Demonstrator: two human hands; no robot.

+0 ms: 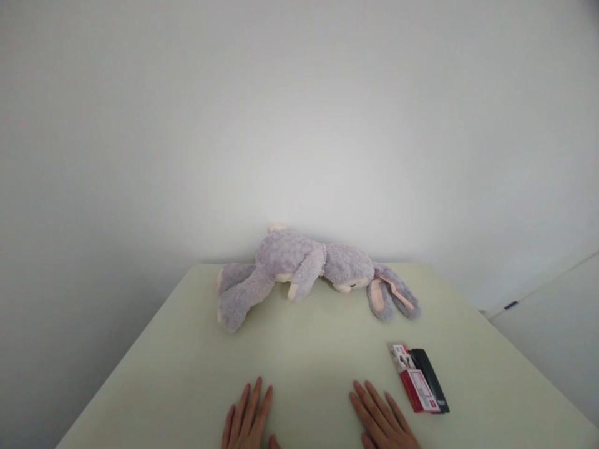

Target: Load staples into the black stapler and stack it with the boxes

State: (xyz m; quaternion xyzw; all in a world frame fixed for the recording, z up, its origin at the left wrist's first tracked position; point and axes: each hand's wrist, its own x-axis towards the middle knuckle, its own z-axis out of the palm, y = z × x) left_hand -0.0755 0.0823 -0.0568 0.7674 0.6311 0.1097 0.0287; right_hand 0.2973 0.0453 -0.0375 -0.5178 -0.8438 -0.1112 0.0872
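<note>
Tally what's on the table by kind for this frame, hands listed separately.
Plush rabbit, grey-lilac, lying on its side: 1
Red-and-white packaged box with a black item against its right side: 2
Total things on the table: 3
Hands flat on the table, holding nothing: 2, the left hand and the right hand

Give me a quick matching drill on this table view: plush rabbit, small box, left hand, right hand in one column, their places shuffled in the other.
Column 1:
1. plush rabbit
2. small box
3. left hand
4. right hand

Column 2:
A. flat on the table, just left of the red, white and black carton
B. lying on its side at the far edge, by the wall
C. near right of the table, beside a hand
D. flat on the table, near edge, left of centre

Pairs: 1-B, 2-C, 3-D, 4-A
</note>
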